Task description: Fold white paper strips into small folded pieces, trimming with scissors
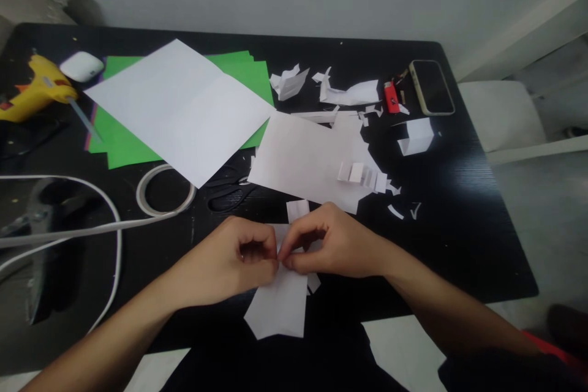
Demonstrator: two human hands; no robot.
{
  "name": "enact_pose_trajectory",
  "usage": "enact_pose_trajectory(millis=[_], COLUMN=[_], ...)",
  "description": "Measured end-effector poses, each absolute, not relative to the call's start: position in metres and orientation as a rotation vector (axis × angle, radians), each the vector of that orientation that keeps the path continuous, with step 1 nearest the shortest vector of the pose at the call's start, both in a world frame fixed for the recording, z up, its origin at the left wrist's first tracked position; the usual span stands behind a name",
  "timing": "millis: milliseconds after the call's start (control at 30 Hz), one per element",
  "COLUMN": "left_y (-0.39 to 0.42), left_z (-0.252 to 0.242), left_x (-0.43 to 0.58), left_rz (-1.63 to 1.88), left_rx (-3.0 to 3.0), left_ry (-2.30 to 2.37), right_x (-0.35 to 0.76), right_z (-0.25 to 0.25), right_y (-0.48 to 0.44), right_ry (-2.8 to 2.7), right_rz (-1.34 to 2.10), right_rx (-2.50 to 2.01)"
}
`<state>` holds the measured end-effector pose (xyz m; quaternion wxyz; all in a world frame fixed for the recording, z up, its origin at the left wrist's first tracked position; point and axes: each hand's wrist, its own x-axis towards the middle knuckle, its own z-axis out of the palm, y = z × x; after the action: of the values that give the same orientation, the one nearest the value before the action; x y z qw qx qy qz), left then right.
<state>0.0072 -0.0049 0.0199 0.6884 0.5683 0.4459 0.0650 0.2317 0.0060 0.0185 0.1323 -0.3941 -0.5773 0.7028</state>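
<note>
My left hand (239, 260) and my right hand (331, 245) meet near the front edge of the black table (459, 208). Both have their fingers curled and pinched together on a small folded piece of white paper (281, 306). Its lower part hangs out below my hands and a short flap (297, 209) sticks up behind them. Just beyond my hands lies a larger white sheet (298, 159) with several small cut tabs (362, 176) standing up from it.
A big white sheet (184, 107) lies on green paper (124, 144). Black scissors (229, 193) lie partly under the sheets. A yellow glue gun (32, 86) and a white cable (92, 226) are at left. Paper scraps (344, 92), a red lighter (391, 98) and a phone (430, 87) sit at the back right.
</note>
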Motion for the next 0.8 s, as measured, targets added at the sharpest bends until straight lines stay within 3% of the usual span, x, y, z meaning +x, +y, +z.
enact_pose_trajectory(millis=[800], left_y=[-0.0053], left_z=[0.0183], left_x=[0.0038], left_rz=[0.156], left_rx=[1.327], left_ry=[1.016], right_x=[0.2322], right_z=[0.0169], right_y=[0.0049], right_ry=[-1.634], right_rz=[2.031], right_rx=[-1.155])
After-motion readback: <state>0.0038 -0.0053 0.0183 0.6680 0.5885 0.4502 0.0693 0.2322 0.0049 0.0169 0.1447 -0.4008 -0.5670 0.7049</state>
